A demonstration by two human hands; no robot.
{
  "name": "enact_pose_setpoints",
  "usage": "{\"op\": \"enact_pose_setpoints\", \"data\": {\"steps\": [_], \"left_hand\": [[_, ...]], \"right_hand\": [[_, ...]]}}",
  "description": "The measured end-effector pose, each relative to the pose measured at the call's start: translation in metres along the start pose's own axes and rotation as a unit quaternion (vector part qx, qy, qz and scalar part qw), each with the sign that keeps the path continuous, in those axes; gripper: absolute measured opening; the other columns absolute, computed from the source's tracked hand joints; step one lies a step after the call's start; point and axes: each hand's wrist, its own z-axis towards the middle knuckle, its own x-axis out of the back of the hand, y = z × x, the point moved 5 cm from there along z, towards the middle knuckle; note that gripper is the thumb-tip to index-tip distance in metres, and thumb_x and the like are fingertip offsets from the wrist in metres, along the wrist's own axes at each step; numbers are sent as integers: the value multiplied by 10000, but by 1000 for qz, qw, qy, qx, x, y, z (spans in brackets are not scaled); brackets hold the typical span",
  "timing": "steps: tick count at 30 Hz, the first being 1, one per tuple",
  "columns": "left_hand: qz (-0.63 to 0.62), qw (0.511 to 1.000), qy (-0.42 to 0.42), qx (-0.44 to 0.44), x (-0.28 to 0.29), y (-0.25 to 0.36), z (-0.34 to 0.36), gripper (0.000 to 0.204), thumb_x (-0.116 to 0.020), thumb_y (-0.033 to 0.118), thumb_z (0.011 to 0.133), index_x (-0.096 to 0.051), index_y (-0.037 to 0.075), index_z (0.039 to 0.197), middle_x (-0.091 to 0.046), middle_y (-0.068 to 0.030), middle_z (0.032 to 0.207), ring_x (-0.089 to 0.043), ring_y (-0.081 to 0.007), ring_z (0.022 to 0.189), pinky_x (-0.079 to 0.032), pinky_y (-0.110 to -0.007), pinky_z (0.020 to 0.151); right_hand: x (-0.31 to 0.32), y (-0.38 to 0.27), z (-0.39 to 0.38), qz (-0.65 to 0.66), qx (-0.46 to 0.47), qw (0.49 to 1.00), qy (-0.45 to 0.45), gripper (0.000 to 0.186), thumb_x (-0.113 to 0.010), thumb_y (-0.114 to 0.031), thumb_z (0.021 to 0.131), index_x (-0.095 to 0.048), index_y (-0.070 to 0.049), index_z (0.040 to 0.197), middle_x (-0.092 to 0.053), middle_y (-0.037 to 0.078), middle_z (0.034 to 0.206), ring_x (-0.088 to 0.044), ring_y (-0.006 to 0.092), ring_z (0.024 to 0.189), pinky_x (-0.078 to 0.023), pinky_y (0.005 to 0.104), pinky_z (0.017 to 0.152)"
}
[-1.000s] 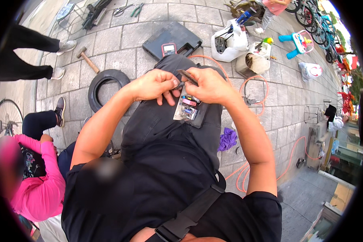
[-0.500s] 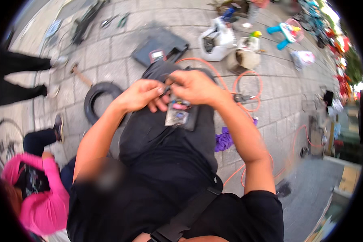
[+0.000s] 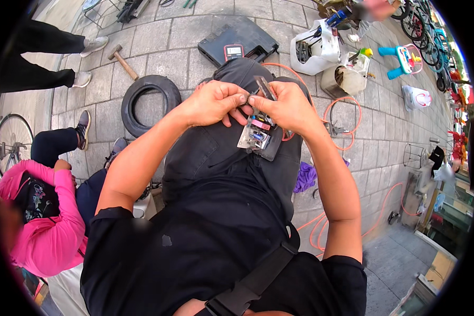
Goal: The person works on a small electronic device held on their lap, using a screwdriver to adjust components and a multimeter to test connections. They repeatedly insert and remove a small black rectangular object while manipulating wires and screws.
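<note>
Seated on a paved pavement, both hands raised over the lap. Left hand curled, fingers pinched narrow on a small dark metal part, seemingly a slim tool or blade, exact kind too small to tell. Right hand meeting it from the other side, fingers closed on the same part. Just beneath both hands, resting on the black trousers at the knee, a small card pack with red and blue items under clear plastic. Ahead on the paving stones: a small black tyre, a hammer, an open dark case with a red-rimmed meter. To the right, a white cut-open jug full of tools and an orange hose looping over the ground. At far left, another person in a pink top, crouched beside a bicycle wheel.
</note>
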Motion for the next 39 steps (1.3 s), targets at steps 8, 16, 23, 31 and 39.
{"op": "enact_pose_setpoints", "data": {"steps": [8, 16, 23, 31, 39], "left_hand": [[-12, 1000, -1, -1, 0, 0, 0, 359, -577, 274, 1176, -689, -29, 1332, -813, -127, 1136, -825, -195, 916, -610, -258, 620], [-54, 999, -4, 9, 1, -4, 0, 356, -585, 291, 1174, -689, -21, 1309, -812, -122, 1103, -824, -192, 863, -596, -256, 597], [-20, 1000, 17, -1, -6, -3, 0, 349, -553, 282, 1186, -695, -18, 1295, -812, -110, 1112, -827, -184, 881, -591, -252, 592], [-36, 999, 24, -22, -6, -6, -1, 347, -548, 296, 1187, -713, -2, 1256, -807, -91, 1087, -814, -160, 832, -573, -244, 579], [-59, 998, 7, -2, -3, -8, 0, 308, -590, 299, 1170, -713, 20, 1213, -778, -55, 993, -801, -155, 781, -568, -244, 580]], "right_hand": [[-7, 7, 3, 13, 57, 998, -28, 228, -741, -184, 992, -751, 24, 1085, -804, 85, 910, -697, 108, 748, -564, 342, 657], [-13, 15, 7, 67, 39, 996, -45, 233, -737, -169, 991, -740, 14, 1136, -807, 53, 937, -694, 89, 754, -571, 310, 650], [-13, 11, 5, 97, 27, 994, -46, 255, -805, -192, 954, -740, 12, 1092, -798, 59, 922, -695, 92, 800, -570, 314, 699], [-12, 14, 5, 104, 20, 993, -46, 230, -829, -181, 951, -722, -1, 1045, -786, 55, 907, -680, 86, 772, -552, 305, 670], [-10, 21, 10, 125, -7, 990, -61, 172, -813, -142, 957, -728, -35, 1061, -686, -5, 807, -610, 67, 679, -497, 293, 596]]}}
